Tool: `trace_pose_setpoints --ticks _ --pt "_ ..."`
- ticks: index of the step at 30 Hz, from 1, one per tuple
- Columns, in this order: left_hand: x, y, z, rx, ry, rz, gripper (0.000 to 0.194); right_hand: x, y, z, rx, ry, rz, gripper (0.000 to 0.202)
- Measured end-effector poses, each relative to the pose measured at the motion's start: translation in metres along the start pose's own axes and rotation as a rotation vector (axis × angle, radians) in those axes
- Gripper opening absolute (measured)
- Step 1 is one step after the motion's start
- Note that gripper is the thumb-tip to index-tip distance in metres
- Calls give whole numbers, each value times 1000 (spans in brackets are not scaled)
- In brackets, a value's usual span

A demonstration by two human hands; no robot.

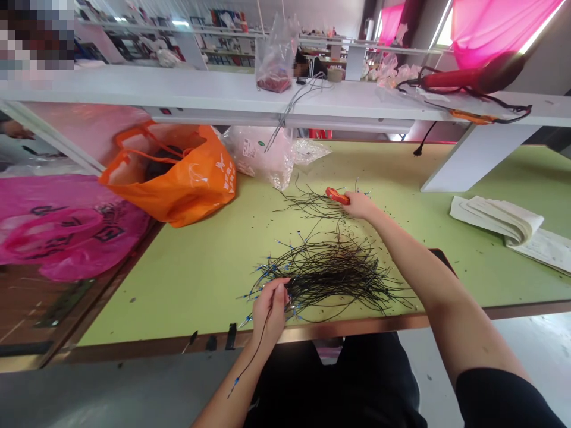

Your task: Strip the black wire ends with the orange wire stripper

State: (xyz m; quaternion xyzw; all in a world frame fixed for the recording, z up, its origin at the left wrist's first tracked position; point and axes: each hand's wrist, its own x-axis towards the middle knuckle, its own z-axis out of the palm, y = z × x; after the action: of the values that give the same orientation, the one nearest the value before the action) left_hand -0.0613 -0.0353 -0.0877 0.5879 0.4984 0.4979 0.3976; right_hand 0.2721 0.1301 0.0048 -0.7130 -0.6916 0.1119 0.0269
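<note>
Grip: left hand [270, 309] pinches a single black wire [256, 353] between thumb and fingers; its loose length trails over the wrist to a blue end [237, 380]. Right hand [357, 204], arm extended, is closed around a red-orange tool [338, 196]; tool type and jaw state cannot be told from here.

Position: the left hand is at the near left end of a dense wire bundle [334, 278], close to the table's front edge. The tool is over a looser group of wires [306, 205] farther back; contact with them is unclear.

Handling (judgement): a light pinch on one wire, kept apart from the bundle, should limit snagging; thin strands tangle easily. Keeping the bundle's blue ends roughly together at the left would make singling out easier. The tool is better held clear of loose strands.

Surface: yellow-green tabletop [178, 285], small dark scraps scattered around the wires. Folded papers [499, 220] lie to the right; an orange bag [178, 187] and clear plastic packaging [263, 153] stand at the back left.

Room: a white shelf [200, 89] spans the table, bearing a red-and-black corded device [468, 77]. Pink curtains [495, 30] hang at the windows; more shelving beyond, blurred.
</note>
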Motion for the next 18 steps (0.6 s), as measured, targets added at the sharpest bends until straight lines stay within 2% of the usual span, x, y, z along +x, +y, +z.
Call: trace_pose_setpoints --ticks 3,7,12,15,18 --pt "0 3 -1 15 -12 5 48 -26 -3 13 36 -73 -37 25" --pt "0 1 0 -3 -3 4 49 -59 -12 32 20 -143 -82 9" --pt "3 5 1 -238 94 1 44 -93 -14 27 57 -133 -144 8" --pt "13 22 -5 -512 174 -36 37 -109 -9 20 122 -91 -193 6" --pt "30 52 -18 -746 214 -71 32 -119 -5 20 259 52 -163 12"
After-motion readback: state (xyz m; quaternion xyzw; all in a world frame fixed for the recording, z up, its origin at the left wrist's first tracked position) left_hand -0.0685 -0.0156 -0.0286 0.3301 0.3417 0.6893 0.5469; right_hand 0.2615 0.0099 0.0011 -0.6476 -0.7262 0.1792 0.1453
